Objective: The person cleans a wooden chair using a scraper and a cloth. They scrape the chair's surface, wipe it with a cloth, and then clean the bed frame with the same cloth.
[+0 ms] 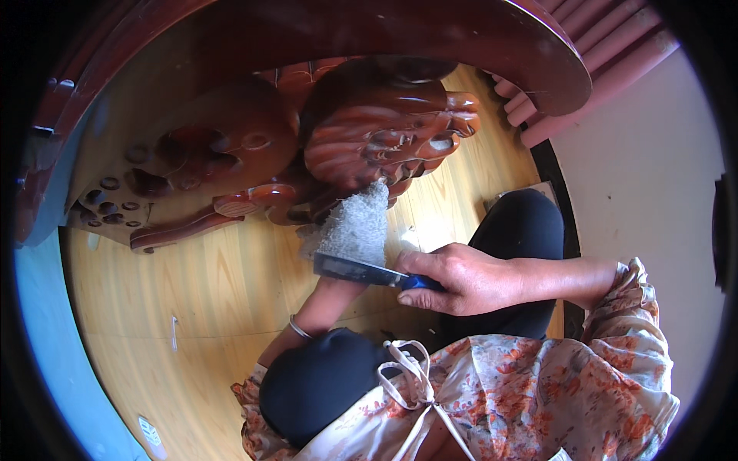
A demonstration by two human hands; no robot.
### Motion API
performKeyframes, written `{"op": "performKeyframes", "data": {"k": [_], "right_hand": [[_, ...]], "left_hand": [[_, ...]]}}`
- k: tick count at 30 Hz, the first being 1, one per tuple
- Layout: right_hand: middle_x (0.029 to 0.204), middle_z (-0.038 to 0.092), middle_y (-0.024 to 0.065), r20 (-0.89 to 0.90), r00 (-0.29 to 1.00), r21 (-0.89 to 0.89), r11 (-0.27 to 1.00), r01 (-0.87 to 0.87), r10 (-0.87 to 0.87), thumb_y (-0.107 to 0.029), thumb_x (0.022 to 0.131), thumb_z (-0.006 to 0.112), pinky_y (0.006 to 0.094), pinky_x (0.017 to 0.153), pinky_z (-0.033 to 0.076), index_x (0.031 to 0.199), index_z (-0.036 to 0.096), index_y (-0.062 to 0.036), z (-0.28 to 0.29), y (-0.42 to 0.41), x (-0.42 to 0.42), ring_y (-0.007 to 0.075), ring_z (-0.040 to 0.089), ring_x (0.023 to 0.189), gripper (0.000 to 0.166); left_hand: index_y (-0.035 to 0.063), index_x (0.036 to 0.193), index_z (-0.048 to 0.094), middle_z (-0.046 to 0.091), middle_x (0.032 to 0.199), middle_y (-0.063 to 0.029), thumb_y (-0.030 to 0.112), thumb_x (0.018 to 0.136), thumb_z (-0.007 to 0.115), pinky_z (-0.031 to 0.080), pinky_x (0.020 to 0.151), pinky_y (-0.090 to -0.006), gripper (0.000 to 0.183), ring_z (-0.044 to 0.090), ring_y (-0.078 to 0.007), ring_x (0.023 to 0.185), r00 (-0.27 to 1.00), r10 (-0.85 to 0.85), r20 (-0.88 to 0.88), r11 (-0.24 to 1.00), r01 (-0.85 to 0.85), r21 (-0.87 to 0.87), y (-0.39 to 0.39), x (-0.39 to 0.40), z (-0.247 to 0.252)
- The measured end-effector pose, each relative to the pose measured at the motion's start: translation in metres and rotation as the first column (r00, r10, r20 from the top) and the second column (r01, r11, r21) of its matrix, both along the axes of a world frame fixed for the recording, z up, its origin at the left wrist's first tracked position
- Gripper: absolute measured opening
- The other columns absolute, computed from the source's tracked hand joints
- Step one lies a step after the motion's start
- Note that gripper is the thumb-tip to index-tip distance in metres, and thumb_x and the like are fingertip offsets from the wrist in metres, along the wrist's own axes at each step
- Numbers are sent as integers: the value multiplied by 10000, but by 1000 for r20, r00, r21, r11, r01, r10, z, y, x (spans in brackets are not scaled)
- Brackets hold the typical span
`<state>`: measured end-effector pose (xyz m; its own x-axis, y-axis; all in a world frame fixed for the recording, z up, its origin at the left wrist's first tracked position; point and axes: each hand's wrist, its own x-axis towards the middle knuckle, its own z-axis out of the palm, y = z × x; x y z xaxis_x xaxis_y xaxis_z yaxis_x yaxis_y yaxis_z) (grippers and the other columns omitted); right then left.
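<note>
In my right hand [461, 279] is a putty knife [357, 268] with a wide flat metal blade and a blue handle. The blade points left and lies in front of the lower edge of a grey shaggy cloth [360, 222]. My left hand [341, 291] reaches up from below with a bangle on its wrist; the cloth and blade hide its fingers. The cloth is bunched over that hand, its tip against the underside of a glossy red-brown carved wooden base [380, 138]. This carving resembles an animal's head, with deep grooves and an open mouth.
Overhead curves a dark red wooden tabletop [403, 29]. Holes and hollows mark the carved wood at left [109, 207]. Pink pipes [599, 86] run beside the white wall [628, 173]. A small white strip [174, 334] lies on the wood-patterned floor [230, 288]. My bent knees flank my arms.
</note>
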<state>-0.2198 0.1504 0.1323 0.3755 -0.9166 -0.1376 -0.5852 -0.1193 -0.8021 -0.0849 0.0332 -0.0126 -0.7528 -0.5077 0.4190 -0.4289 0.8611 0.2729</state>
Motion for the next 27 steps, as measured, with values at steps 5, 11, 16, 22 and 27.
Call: {"op": "performKeyframes", "data": {"k": [5, 11, 16, 22, 27], "right_hand": [[685, 600, 193, 3, 997, -24, 997, -75, 75, -219, 945, 637, 489, 611, 490, 1114, 521, -46, 11, -6, 1, 417, 627, 676, 269], [661, 594, 190, 34, 997, -109, 991, -72, 76, -195, 930, 641, 492, 601, 489, 1113, 516, -57, 18, -14, -9, 415, 627, 665, 262], [671, 605, 202, -44, 994, -115, 988, -107, 102, -210, 925, 642, 494, 600, 505, 1133, 516, -54, 22, -7, -16, 421, 629, 657, 289], [715, 634, 199, -40, 991, -85, 988, -130, 127, -228, 930, 631, 514, 616, 506, 1147, 505, -52, 17, -4, -24, 430, 635, 688, 307], [759, 651, 190, 7, 984, -115, 978, -174, 176, -229, 932, 626, 524, 635, 508, 1156, 489, -49, 14, -5, -20, 436, 638, 728, 318]], "left_hand": [[73, 1035, 601, 638, 929, -153, 159, 842, 624, 500, 755, -413, 213, 636, -264, 853, 951, -112, -288, 673, 286, 682, 14, 45, -28], [84, 1054, 598, 642, 889, -141, 188, 848, 661, 509, 717, -424, 239, 650, -275, 818, 932, -169, -320, 810, 316, 494, 15, 48, -47], [87, 1045, 596, 634, 835, -128, 187, 848, 652, 511, 661, -421, 228, 650, -289, 763, 985, -161, -55, 969, 169, 180, -8, 5, 1], [91, 1035, 593, 625, 770, -111, 187, 849, 642, 513, 594, -417, 214, 651, -307, 696, 981, -38, 192, 999, 33, 31, -11, 0, 31], [83, 1048, 603, 628, 758, -97, 181, 829, 634, 520, 565, -403, 242, 658, -272, 681, 938, -70, 340, 985, 120, -128, -22, -12, 35]]}}
